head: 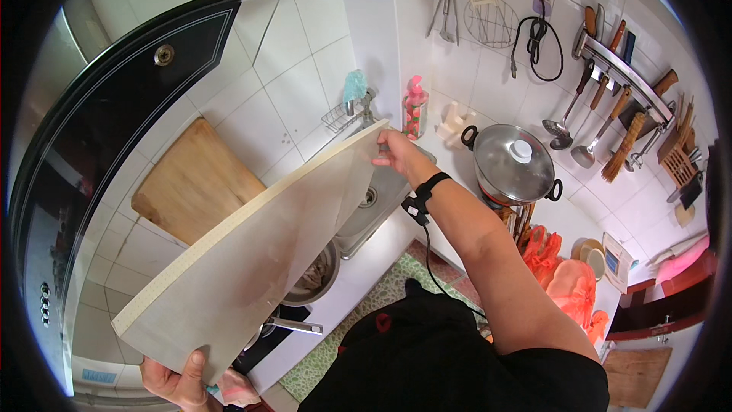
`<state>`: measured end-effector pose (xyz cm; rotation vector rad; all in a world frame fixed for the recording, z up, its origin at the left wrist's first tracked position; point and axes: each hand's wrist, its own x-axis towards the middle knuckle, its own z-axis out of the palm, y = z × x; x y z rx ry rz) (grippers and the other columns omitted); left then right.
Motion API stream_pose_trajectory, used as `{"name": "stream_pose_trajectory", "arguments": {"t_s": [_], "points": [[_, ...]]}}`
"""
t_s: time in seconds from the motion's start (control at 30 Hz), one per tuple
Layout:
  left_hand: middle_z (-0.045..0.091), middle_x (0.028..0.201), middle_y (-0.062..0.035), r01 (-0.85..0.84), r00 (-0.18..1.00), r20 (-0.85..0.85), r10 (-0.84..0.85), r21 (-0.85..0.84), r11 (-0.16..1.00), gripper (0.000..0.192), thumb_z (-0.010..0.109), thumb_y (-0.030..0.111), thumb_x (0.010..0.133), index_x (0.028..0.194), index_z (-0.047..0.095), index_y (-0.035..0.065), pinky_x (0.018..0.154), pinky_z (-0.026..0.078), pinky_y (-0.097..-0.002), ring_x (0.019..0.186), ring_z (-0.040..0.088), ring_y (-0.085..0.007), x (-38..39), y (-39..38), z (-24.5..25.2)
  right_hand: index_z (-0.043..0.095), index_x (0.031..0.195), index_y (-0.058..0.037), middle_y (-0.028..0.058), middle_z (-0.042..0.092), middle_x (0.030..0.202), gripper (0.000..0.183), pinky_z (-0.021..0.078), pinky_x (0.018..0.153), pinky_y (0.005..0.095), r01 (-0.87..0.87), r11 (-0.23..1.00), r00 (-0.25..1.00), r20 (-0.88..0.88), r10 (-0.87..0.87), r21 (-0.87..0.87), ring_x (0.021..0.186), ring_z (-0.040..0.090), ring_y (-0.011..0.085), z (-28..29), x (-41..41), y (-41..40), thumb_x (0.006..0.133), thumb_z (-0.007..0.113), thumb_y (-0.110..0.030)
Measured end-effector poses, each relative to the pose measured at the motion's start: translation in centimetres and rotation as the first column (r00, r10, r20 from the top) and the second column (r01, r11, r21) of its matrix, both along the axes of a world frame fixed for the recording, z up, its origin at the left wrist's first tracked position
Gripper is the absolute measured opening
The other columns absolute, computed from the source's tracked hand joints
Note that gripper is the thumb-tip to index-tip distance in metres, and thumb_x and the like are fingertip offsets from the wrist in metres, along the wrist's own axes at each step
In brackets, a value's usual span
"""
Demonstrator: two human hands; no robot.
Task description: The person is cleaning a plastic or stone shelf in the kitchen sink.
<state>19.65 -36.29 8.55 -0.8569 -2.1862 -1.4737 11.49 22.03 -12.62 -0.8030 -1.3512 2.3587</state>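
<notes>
Both my hands hold a large flat pale-grey panel [257,252] with a cream, dotted long edge. It is tilted and spans from lower left to upper right. My left hand [177,380] grips its lower-left end, thumb on the grey face. My right hand [394,151] grips the far end, above the steel sink [366,229]. A black band [433,186] is around my right wrist. Partly hidden below the panel is a metal pot [329,283] with food in it. Beside that pot, a pan handle [294,326] juts out over the black stove [251,349].
A wooden cutting board [194,183] leans against the tiled wall behind the panel. The black range hood [114,97] curves along the left. A pink pump bottle [415,109] and a lidded pot [512,163] stand right of the sink. Utensils hang from a wall rack [629,77].
</notes>
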Motion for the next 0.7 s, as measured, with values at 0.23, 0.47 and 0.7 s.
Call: {"name": "stream_pose_trajectory", "arguments": {"t_s": [0.23,0.47,0.7], "points": [[0.071,0.092,-0.0105,-0.003,1.000,0.015,0.003,-0.026,1.000,0.046,0.087,0.028,0.077,0.099,0.067,-0.0069,0.080,0.049,-0.0304,0.085,0.063,-0.0178,0.5,0.1,-0.1,0.059,0.107,-0.0126,0.0061,0.054,0.111,0.027,0.0581,0.085,0.0480,0.010,1.000,1.000,-0.016,-0.010,-0.010,0.101,0.055,0.0257,-1.0,2.1,0.5,0.081,0.060,-0.022],[0.069,0.092,-0.0097,-0.005,1.000,-0.026,0.003,-0.078,0.997,0.041,0.088,0.026,0.076,0.095,0.069,-0.0054,0.081,0.049,-0.0317,0.085,0.064,-0.0194,2.9,-0.1,0.0,0.058,0.111,-0.0130,0.0052,0.052,0.111,0.031,0.0575,0.085,0.0497,0.079,0.995,0.995,-0.051,-0.082,-0.060,0.102,0.053,0.0263,-2.0,5.1,1.6,0.080,0.060,-0.018],[0.069,0.102,-0.0121,-0.072,0.997,0.024,0.076,-0.148,0.986,0.041,0.088,0.026,0.076,0.097,0.070,-0.0047,0.089,0.048,-0.0331,0.095,0.063,-0.0200,8.4,1.9,1.3,0.057,0.114,-0.0130,0.0040,0.057,0.112,0.033,0.0574,0.085,0.0521,0.076,0.991,0.990,-0.110,-0.088,-0.111,0.104,0.061,0.0273,-2.8,11.2,2.2,0.081,0.058,-0.016]]}}
